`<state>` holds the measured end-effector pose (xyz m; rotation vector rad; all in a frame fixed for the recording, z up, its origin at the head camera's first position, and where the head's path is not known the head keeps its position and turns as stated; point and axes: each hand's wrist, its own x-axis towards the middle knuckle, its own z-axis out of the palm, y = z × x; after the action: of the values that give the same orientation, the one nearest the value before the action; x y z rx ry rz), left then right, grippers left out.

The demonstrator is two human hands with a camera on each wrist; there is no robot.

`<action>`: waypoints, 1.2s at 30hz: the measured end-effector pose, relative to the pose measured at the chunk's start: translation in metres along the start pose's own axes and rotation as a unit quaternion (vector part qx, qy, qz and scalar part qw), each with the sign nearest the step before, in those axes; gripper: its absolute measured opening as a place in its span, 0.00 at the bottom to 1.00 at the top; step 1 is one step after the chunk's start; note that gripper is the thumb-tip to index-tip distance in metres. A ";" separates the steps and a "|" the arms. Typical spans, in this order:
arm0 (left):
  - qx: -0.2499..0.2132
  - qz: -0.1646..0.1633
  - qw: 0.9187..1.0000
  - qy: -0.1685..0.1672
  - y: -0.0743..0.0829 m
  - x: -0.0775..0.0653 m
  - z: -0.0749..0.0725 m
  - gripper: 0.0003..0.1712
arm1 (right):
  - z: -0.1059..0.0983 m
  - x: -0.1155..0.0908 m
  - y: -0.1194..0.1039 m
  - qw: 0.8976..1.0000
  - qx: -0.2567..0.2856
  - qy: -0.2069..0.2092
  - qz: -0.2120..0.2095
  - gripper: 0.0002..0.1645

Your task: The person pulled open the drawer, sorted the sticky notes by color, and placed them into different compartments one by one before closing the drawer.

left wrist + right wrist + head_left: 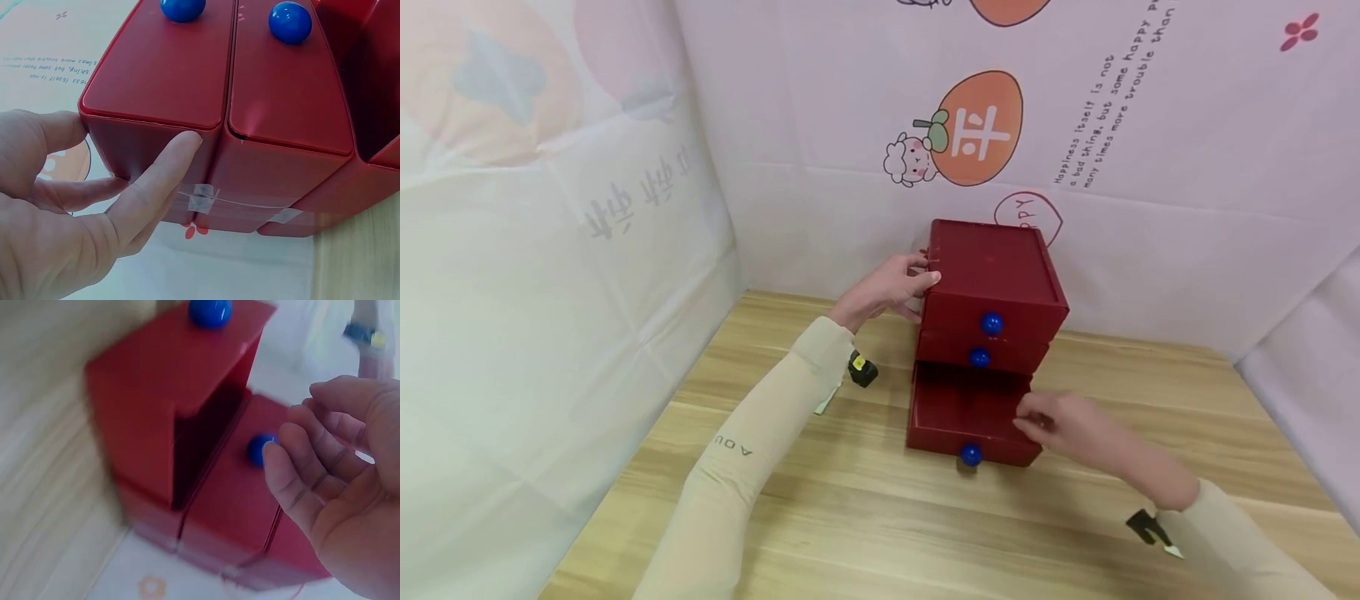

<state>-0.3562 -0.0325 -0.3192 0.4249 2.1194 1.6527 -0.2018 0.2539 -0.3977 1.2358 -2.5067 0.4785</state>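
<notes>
A dark red drawer cabinet (992, 258) with three stacked drawers and blue round knobs stands on the wooden table. Its bottom drawer (940, 437) is pulled out, and no object shows in the visible part of it. The two upper drawers are closed. My left hand (891, 287) rests against the cabinet's upper left corner, its thumb at the top edge and an outstretched finger along the side panel (159, 147). Near the right side of the pulled-out drawer hovers my right hand (1067, 425), fingers loosely bent, with nothing visible in them. Some blur covers the right wrist view.
Printed white cloth (820, 150) hangs behind the cabinet and along both sides. Clear tape (203, 199) runs across the cabinet's side. Wooden tabletop (842, 508) extends in front of it. A black wrist device (862, 369) sits at the left wrist.
</notes>
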 end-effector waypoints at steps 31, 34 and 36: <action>0.005 -0.010 1.000 -0.002 0.001 -0.001 0.001 0.38 | -0.040 -0.147 0.108 0.920 0.101 -0.301 0.232 0.11; 0.005 -0.008 1.000 -0.001 0.003 -0.001 0.001 0.37 | -0.041 -0.156 0.106 0.904 0.103 -0.318 0.268 0.12; 0.005 -0.007 1.000 -0.001 0.003 -0.002 0.000 0.37 | -0.039 -0.160 0.104 0.897 0.118 -0.319 0.282 0.13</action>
<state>-0.3547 -0.0320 -0.3159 0.4123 2.1259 1.6333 -0.1878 0.4426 -0.4446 0.7906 -3.4887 0.5916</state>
